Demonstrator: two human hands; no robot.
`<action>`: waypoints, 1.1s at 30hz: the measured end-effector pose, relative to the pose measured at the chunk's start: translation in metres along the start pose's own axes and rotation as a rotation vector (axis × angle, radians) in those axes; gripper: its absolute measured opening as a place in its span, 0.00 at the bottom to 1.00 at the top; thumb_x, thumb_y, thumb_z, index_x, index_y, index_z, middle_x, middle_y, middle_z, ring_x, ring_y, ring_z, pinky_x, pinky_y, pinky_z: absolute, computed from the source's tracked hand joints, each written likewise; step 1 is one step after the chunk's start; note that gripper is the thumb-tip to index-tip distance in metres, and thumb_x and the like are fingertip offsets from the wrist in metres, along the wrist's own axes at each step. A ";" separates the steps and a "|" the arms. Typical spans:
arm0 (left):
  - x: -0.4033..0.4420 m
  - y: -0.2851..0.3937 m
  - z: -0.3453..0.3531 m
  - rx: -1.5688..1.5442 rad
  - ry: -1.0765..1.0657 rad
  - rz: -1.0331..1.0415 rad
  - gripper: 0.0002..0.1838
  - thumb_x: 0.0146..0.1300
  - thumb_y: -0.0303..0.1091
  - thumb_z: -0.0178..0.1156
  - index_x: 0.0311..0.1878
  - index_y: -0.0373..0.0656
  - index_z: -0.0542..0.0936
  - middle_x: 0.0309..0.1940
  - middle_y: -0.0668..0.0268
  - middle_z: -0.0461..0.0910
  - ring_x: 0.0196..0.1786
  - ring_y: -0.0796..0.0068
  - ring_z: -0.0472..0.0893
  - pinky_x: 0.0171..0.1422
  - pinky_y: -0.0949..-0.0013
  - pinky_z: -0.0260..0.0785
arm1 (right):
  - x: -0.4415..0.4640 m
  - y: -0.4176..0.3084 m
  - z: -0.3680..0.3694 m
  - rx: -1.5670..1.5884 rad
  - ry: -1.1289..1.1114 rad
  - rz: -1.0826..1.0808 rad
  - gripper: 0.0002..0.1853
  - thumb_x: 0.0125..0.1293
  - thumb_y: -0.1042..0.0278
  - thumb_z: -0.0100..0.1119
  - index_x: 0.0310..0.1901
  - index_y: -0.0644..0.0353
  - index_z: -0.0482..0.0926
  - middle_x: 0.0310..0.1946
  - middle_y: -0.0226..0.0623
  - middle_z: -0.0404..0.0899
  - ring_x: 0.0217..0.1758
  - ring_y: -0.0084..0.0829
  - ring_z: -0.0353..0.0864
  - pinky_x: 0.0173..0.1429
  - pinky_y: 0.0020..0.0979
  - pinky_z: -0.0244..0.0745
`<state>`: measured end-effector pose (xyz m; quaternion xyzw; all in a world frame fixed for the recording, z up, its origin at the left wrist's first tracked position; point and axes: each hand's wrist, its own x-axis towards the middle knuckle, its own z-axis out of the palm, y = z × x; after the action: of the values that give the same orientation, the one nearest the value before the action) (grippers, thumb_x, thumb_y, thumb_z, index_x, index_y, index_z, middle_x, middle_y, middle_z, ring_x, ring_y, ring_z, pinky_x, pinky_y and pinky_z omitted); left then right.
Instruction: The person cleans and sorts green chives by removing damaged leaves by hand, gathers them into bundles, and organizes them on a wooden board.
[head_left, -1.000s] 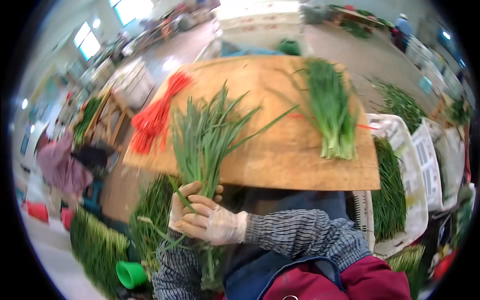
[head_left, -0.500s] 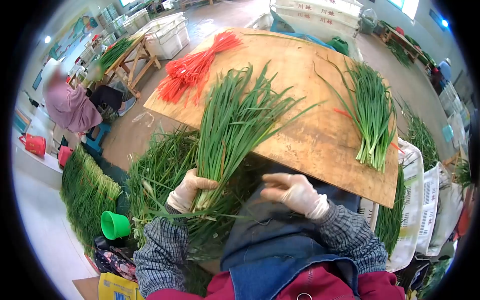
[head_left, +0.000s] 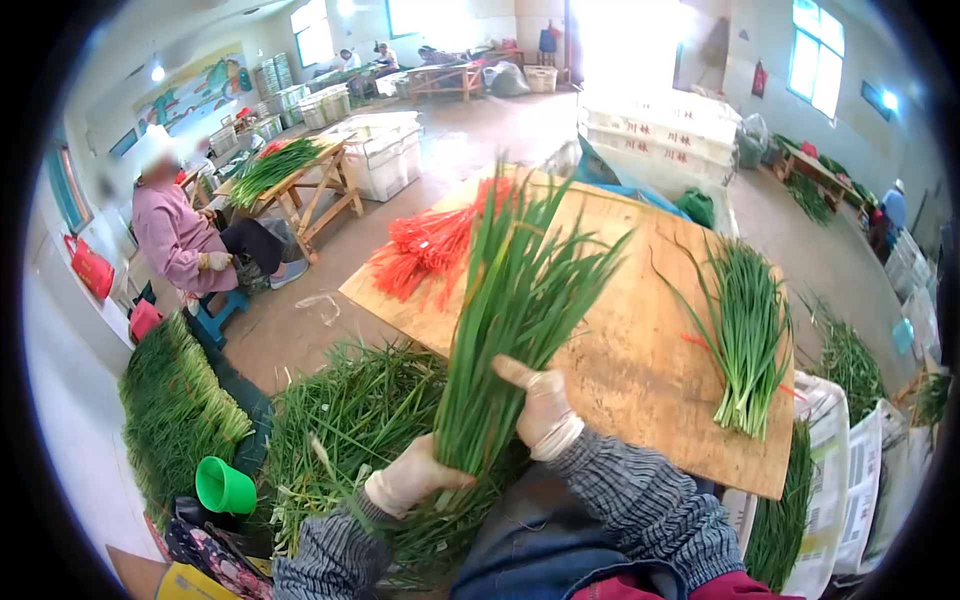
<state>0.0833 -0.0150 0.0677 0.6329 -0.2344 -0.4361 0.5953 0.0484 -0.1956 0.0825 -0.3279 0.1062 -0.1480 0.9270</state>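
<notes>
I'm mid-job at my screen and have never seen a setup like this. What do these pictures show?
There is no machine here: one person works with two gloved hands, seen by a camera worn on the head, looking forward and down. The left hand grips a bunch of long green stalks low down; the right hand is at its right side, a little higher. On the wooden board lie red strips and, at the right, another green bundle. Loose greens are heaped left of the hands.
</notes>
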 end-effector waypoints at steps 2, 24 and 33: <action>0.019 0.026 -0.001 0.146 -0.015 0.130 0.26 0.41 0.24 0.69 0.49 0.38 0.75 0.40 0.66 0.79 0.42 0.76 0.76 0.51 0.70 0.69 | 0.007 -0.020 0.017 -0.086 0.043 -0.143 0.15 0.55 0.80 0.57 0.46 0.64 0.75 0.38 0.38 0.80 0.37 0.34 0.80 0.43 0.33 0.78; 0.203 0.202 0.052 -0.028 -0.024 0.707 0.20 0.45 0.23 0.64 0.45 0.36 0.77 0.34 0.62 0.80 0.38 0.73 0.78 0.45 0.73 0.70 | 0.072 -0.216 0.038 -0.914 -0.121 -0.670 0.16 0.52 0.65 0.68 0.41 0.64 0.78 0.34 0.32 0.80 0.35 0.24 0.77 0.40 0.24 0.72; 0.211 0.215 0.054 0.626 -0.009 1.045 0.13 0.51 0.25 0.58 0.42 0.32 0.77 0.30 0.60 0.80 0.34 0.73 0.78 0.42 0.73 0.70 | 0.080 -0.240 0.059 -1.000 -0.261 -0.598 0.28 0.47 0.56 0.69 0.45 0.68 0.75 0.35 0.38 0.79 0.37 0.28 0.76 0.45 0.26 0.71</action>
<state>0.1936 -0.2556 0.2210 0.5771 -0.6336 0.0006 0.5152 0.0917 -0.3669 0.2727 -0.7557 -0.0489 -0.2931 0.5836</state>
